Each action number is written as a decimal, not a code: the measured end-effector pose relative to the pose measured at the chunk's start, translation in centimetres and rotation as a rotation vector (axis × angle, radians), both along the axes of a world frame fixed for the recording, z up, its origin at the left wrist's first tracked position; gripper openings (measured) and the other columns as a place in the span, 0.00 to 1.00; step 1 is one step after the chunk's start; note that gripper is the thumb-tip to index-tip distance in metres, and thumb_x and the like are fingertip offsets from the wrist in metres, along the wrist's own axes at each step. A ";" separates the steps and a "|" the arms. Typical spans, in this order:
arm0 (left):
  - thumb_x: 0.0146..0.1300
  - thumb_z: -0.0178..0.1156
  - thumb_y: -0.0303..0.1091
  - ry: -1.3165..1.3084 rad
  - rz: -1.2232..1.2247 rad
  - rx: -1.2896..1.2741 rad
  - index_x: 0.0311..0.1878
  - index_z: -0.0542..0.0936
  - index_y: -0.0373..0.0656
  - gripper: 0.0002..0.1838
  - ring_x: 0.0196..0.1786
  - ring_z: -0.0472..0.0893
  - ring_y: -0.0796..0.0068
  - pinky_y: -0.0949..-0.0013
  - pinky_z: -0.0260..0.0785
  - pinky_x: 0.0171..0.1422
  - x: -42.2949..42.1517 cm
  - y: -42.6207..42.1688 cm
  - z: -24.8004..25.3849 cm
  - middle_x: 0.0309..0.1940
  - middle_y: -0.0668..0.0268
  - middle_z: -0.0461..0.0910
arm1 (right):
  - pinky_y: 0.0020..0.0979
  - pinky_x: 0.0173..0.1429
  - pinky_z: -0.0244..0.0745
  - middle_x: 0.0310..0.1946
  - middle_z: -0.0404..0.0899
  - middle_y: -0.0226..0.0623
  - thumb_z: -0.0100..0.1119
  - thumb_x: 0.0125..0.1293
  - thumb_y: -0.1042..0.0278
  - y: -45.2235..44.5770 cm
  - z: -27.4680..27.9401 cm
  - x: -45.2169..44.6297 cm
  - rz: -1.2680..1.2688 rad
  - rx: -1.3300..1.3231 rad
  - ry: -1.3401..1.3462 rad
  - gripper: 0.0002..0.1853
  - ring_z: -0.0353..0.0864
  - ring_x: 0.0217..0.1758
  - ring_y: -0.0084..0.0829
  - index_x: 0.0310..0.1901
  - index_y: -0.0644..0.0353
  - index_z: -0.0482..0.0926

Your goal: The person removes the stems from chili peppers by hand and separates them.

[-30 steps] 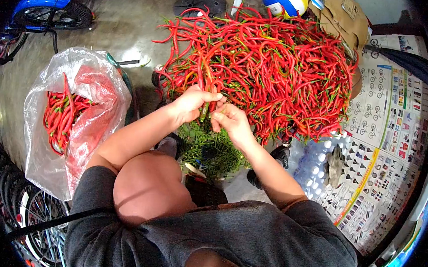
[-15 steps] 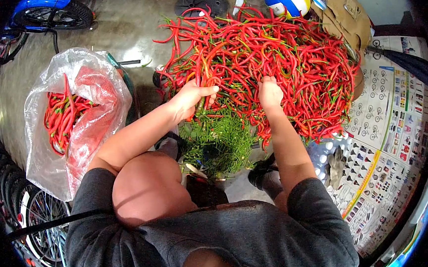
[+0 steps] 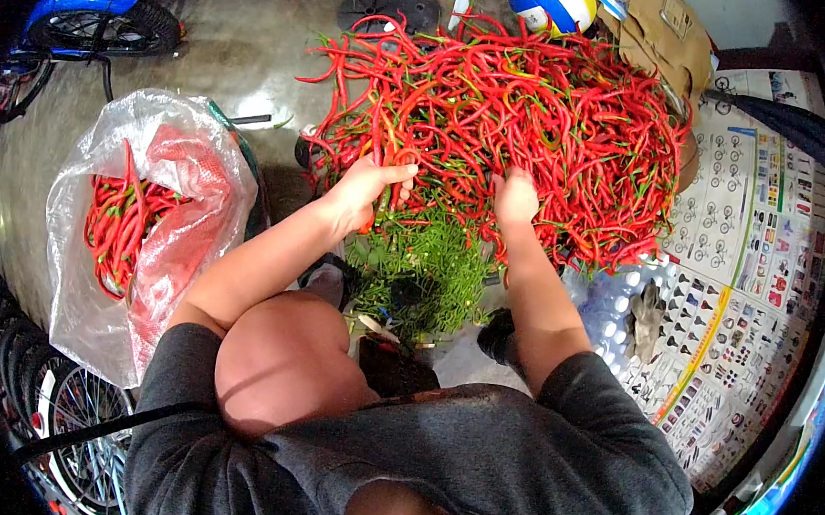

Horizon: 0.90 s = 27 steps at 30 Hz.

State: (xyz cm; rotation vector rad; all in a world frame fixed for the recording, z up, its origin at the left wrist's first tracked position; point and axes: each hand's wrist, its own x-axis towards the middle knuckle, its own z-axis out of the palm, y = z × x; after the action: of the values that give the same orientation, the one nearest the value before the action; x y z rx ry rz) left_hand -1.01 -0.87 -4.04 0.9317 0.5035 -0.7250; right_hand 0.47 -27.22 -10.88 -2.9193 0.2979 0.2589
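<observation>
A broad heap of long red chili peppers [image 3: 592, 146], with green stems and a few orange ones mixed in, spreads in front of me. My left hand [image 3: 367, 193] is closed around several chili peppers [image 3: 376, 145] at the heap's left front, their red tips poking out above and below the fingers. At the front edge of the heap, my right hand [image 3: 516, 203] has its fingers curled in among the peppers; what it holds is hidden. Below and between my hands lies a pile of loose green stems [image 3: 421, 268].
To the left stands an open clear plastic sack [image 3: 79, 301] with red chili peppers [image 3: 126, 223] inside. A volleyball [image 3: 555, 4] and cardboard [image 3: 673, 27] are behind the heap. Printed sheets [image 3: 721, 222] lie at the right, near plastic bottles [image 3: 619, 310]. Bicycle wheels [image 3: 85, 426] stand lower left.
My right hand has drawn back slightly toward me, out of the heap's front part. My left hand stays nearly in place, and the orange pepper above it no longer shows plainly.
</observation>
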 end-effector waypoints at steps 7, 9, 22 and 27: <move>0.58 0.60 0.33 0.127 -0.085 -0.017 0.38 0.75 0.45 0.07 0.25 0.77 0.74 0.72 0.71 0.31 -0.5 -0.6 0.1 0.25 0.68 0.77 | 0.42 0.37 0.72 0.30 0.73 0.42 0.62 0.53 0.69 2.4 5.9 -0.5 0.117 0.276 -0.353 0.07 0.76 0.33 0.45 0.28 0.60 0.74; 0.59 0.59 0.33 0.299 -0.119 -0.109 0.38 0.75 0.44 0.07 0.27 0.78 0.72 0.69 0.73 0.33 -0.6 -1.2 1.1 0.28 0.66 0.78 | 0.39 0.36 0.73 0.29 0.72 0.40 0.61 0.51 0.74 4.5 8.5 -1.6 0.366 0.505 -0.508 0.05 0.75 0.32 0.42 0.28 0.60 0.74; 0.55 0.58 0.23 -0.136 0.016 -0.014 0.34 0.75 0.42 0.04 0.30 0.76 0.77 0.72 0.69 0.37 -0.5 -1.8 -0.3 0.27 0.68 0.77 | 0.22 0.32 0.71 0.26 0.76 0.31 0.50 0.66 0.60 8.4 8.7 -5.4 -0.160 1.452 0.593 0.12 0.75 0.25 0.21 0.33 0.60 0.75; 0.55 0.59 0.25 -0.233 0.025 -0.018 0.35 0.74 0.42 0.05 0.31 0.74 0.78 0.73 0.66 0.40 0.3 -0.8 0.2 0.27 0.70 0.76 | 0.25 0.23 0.70 0.25 0.74 0.35 0.42 0.68 0.50 2.6 5.2 3.2 -0.124 0.722 0.258 0.24 0.72 0.20 0.24 0.51 0.66 0.69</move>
State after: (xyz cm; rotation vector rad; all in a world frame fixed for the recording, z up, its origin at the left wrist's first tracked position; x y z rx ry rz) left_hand -0.70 -1.72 -3.87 0.9769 0.3023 -0.5885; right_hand 3.68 -24.63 -5.69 -2.1490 0.3352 0.5848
